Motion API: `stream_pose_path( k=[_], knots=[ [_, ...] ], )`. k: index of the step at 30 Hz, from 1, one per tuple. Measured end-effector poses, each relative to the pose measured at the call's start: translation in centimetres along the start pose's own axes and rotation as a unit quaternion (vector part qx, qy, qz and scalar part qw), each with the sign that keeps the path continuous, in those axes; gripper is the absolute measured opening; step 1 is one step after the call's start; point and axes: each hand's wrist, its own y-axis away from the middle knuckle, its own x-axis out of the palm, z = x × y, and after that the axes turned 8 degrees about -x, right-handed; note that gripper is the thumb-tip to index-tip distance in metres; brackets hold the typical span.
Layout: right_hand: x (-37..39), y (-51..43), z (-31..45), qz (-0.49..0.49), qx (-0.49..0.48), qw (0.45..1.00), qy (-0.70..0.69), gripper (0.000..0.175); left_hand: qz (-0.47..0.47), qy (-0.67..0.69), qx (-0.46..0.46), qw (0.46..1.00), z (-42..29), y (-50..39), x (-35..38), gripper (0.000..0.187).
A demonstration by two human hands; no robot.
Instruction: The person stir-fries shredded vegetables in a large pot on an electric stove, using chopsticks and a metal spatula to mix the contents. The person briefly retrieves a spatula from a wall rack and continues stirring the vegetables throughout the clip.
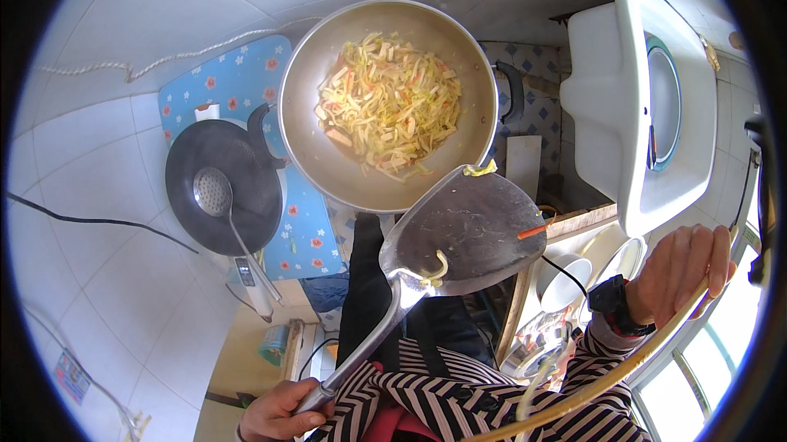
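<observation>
A wide pale-gold wok [301, 104] with black side handles holds shredded cabbage with carrot strips and pale cut pieces [393, 104]. At the lower left my left hand [280, 411] is closed around the handle of a large metal wok spatula [461, 230]. The spatula's blade overlaps the wok's near rim in the picture, with a carrot strip and bits of cabbage stuck to it. My right hand [682, 273], with a black watch on the wrist, grips the curved yellowish rim [584, 396] of a large thing seen nearly edge-on. What that thing is cannot be told.
To the left, a black wok [184, 196] with a perforated skimmer [213, 191] in it rests over a blue flowered mat [224, 82]. A white sink [633, 178] holding a basin [667, 104] is at the right. Below it, bowls [562, 282] stand on a shelf. A tiled wall lies behind.
</observation>
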Motion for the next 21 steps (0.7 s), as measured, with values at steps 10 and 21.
stream_pose_path(
  k=[10,21],
  knots=[
    [0.9,-0.5,-2.0,-0.119,-0.113,0.985,0.058,0.023,-0.052,-0.051,0.074,0.995,-0.5,-1.0,0.1,0.027],
    [-2.3,-0.6,-15.0,-0.366,0.098,0.828,0.413,0.025,-0.458,-0.297,0.23,0.806,-0.6,-10.5,-1.1,0.014]
  ],
)
